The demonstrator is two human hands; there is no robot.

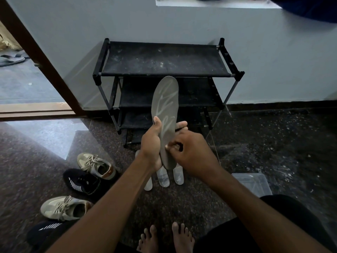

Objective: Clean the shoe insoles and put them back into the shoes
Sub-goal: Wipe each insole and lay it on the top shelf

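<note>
Grey insole [166, 99] upright before the rack [164, 59], left hand [151, 143] wrapped round it, right hand [197, 156] pinching its edge.

No legible text or numbers: the pale script-like marking on the grey insole [165, 106] cannot be made out as letters, the small white mark on the black shoe [82, 181] is too small to read, and the tan heel tag on the beige shoe [98, 166] is blurred.

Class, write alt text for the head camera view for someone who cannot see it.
A left hand holds a grey insole upright; the right hand touches its lower edge. Shoes lie left, three pale insoles below, a black rack behind.
</note>
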